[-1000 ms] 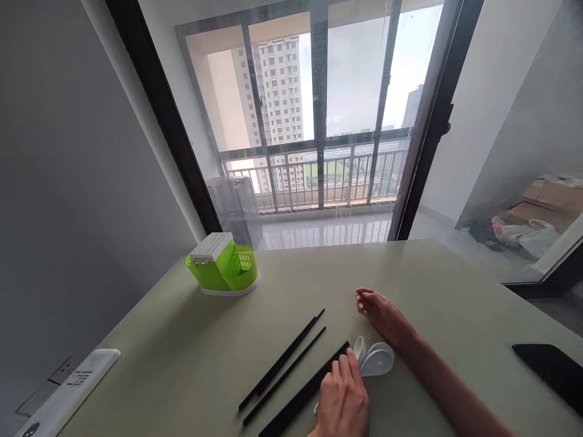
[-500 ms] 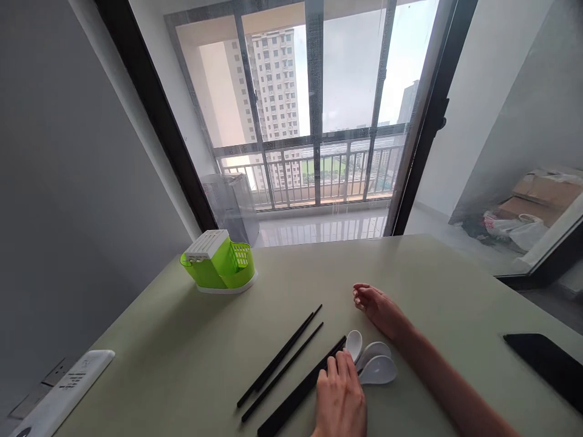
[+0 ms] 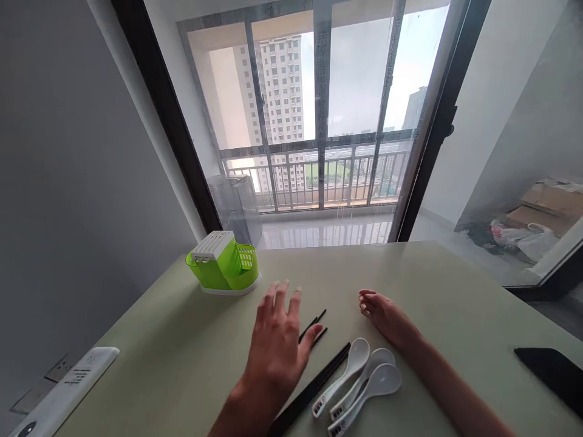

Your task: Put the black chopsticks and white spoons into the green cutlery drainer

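My left hand (image 3: pixel 276 343) hovers over the black chopsticks (image 3: pixel 322 315), its fingers spread and nothing held. It hides most of the chopsticks on the left; only their tips show past my thumb. More black chopsticks (image 3: pixel 325 373) lie close together between that hand and the spoons. Three white spoons, the left spoon (image 3: pixel 357 358), the middle spoon (image 3: pixel 380 358) and the right spoon (image 3: pixel 385 379), rest side by side with printed handles toward me. My right hand (image 3: pixel 387 318) rests on its side beyond the spoons, fingers loosely curved, holding nothing.
A green and white utensil caddy (image 3: pixel 223 273) stands at the table's far left. A white power strip (image 3: pixel 75 388) lies along the left edge. On the right is a flat black object (image 3: pixel 549 370). A glass door and balcony lie beyond the pale table (image 3: pixel 173 364).
My left hand has lifted off the spoons and moved left and forward, opening over the chopsticks. The spoon handles are now uncovered. My right hand stays where it was; the view has shifted slightly.
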Available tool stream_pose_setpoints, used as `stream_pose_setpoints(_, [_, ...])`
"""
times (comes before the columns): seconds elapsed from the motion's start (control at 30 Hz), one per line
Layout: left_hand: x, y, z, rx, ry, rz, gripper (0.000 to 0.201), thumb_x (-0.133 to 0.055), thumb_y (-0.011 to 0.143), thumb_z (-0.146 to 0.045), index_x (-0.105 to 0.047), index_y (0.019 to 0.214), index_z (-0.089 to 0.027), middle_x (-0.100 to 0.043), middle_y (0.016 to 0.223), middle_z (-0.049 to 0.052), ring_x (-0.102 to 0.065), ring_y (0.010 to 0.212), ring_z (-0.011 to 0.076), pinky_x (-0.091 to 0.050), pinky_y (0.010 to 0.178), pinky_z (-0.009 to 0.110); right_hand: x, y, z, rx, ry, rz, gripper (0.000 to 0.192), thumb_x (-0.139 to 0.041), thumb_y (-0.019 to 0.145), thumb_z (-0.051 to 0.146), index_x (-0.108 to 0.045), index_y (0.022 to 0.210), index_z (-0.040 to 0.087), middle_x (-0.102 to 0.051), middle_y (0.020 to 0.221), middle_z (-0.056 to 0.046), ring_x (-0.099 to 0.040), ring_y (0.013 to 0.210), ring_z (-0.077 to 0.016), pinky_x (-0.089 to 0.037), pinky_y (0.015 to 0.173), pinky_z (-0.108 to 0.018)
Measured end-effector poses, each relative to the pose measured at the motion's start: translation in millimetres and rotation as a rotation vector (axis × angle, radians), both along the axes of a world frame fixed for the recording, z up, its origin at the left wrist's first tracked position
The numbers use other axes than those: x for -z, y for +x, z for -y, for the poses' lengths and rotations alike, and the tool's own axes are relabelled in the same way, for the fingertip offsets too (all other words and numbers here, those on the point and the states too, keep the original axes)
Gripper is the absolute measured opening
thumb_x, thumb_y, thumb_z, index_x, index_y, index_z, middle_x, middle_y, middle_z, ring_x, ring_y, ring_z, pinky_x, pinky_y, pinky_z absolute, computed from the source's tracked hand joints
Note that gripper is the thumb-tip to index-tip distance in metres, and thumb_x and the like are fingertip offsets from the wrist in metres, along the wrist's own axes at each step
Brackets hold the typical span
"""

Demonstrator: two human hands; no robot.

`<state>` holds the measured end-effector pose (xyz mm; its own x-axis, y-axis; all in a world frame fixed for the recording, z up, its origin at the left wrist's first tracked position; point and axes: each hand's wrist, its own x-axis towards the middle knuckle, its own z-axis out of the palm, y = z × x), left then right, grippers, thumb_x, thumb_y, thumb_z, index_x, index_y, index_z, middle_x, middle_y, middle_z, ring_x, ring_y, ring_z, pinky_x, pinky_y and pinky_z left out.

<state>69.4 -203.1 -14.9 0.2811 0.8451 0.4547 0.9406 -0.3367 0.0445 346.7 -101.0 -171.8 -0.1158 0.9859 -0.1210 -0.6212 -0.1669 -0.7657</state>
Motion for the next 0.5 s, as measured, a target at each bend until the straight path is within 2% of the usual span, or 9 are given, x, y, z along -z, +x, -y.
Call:
stream_pose_setpoints(0.07, [-24.8,-41.3,-36.9,-0.116,0.159,0.033,0.061,-0.056,0.095,-0.056,-0.057,0.141,-0.015,-0.053,0.151,0.02,-0.04,0.145,0.0405,-0.038,0.116,0.058,0.2,-0.6,0.3,0.003,-0.002,0.001,0.021,-0.086,0.072,0.03,-0.079,0.088,0.02,-0.072,0.08,-0.002,-0.063,0.069,-0.0132,-0.056,0.066,-0.024])
stream_pose_setpoints(0.13, [-38.7,-83.9,-71.5,-0.233,0.278,0.054,0.066,-0.052,0.096,-0.06,-0.056,0.142,-0.013,-0.047,0.156,0.022,-0.032,0.149,0.0434,-0.031,0.119,0.061,0.6,-1.2,0.1,0.004,-0.006,0.0,0.021,-0.087,0.071,0.031,-0.079,0.087,0.02,-0.072,0.079,-0.002,-0.063,0.068,-0.0136,-0.056,0.064,-0.024])
stream_pose_setpoints(0.2, [-42.3,-121.0,-97.4,-0.313,0.332,0.062,0.069,-0.044,0.098,-0.061,-0.053,0.145,-0.011,-0.042,0.16,0.021,-0.026,0.152,0.0435,-0.027,0.121,0.061,1.0,-1.7,-0.3,0.003,-0.01,-0.004,0.022,-0.088,0.069,0.03,-0.079,0.086,0.02,-0.072,0.078,-0.002,-0.062,0.067,-0.0134,-0.056,0.063,-0.024])
stream_pose_setpoints(0.27, [-38.4,-148.0,-112.2,-0.345,0.269,0.034,0.07,-0.037,0.101,-0.059,-0.051,0.147,-0.01,-0.041,0.162,0.02,-0.025,0.152,0.0441,-0.025,0.121,0.062,1.4,-2.0,-0.5,0.0,-0.013,-0.005,0.023,-0.089,0.067,0.03,-0.079,0.086,0.02,-0.072,0.078,-0.002,-0.062,0.067,-0.013,-0.055,0.061,-0.023])
stream_pose_setpoints(0.33, [-31.2,-163.3,-117.4,-0.366,0.171,0.015,0.068,-0.034,0.102,-0.057,-0.051,0.149,-0.011,-0.042,0.161,0.017,-0.026,0.152,0.0452,-0.023,0.12,0.066,2.0,-2.1,-0.4,-0.001,-0.015,-0.005,0.024,-0.09,0.067,0.03,-0.079,0.086,0.02,-0.072,0.078,-0.002,-0.062,0.067,-0.0125,-0.055,0.061,-0.022])
stream_pose_setpoints(0.4, [-24.3,-168.0,-116.8,-0.375,0.125,0.008,0.066,-0.032,0.103,-0.055,-0.05,0.15,-0.013,-0.044,0.161,0.015,-0.027,0.152,0.0455,-0.023,0.12,0.067,2.8,-2.1,-0.2,-0.001,-0.016,-0.002,0.024,-0.09,0.067,0.03,-0.079,0.086,0.02,-0.072,0.078,-0.002,-0.061,0.067,-0.012,-0.055,0.062,-0.021])
stream_pose_setpoints(0.5, [-18.6,-160.6,-112.2,-0.385,0.19,0.014,0.067,-0.031,0.103,-0.056,-0.054,0.147,-0.011,-0.049,0.158,0.015,-0.029,0.151,0.0443,-0.025,0.12,0.062,4.3,-2.2,-0.4,0.0,-0.017,0.003,0.025,-0.09,0.067,0.03,-0.08,0.087,0.019,-0.071,0.078,-0.002,-0.061,0.067,-0.0118,-0.055,0.063,-0.021])
